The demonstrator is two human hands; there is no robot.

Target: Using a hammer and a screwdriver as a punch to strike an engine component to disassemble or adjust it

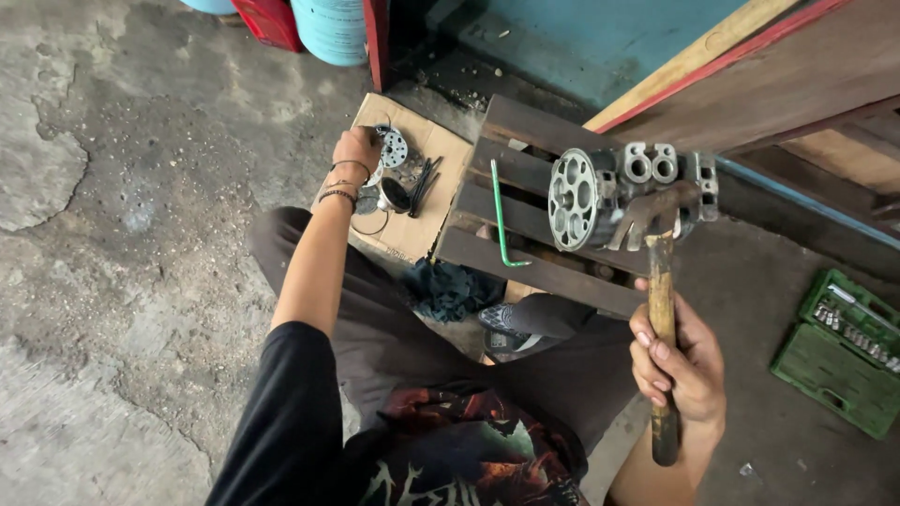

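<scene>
The right hand (677, 367) is closed round a hammer (660, 281), head near the metal casting (609, 195) on the slatted pallet (525, 215). The left hand (354, 150) pinches a perforated disc (392, 147) on far-left cardboard (441, 155). The casting looks heavy and stiff; grip its body

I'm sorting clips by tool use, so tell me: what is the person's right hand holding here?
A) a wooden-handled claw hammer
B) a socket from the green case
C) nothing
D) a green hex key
A: the right hand is wrapped around the wooden handle of a claw hammer, whose head rests by the metal cylinder block on the wooden pallet, while the green hex key lies untouched.
</scene>
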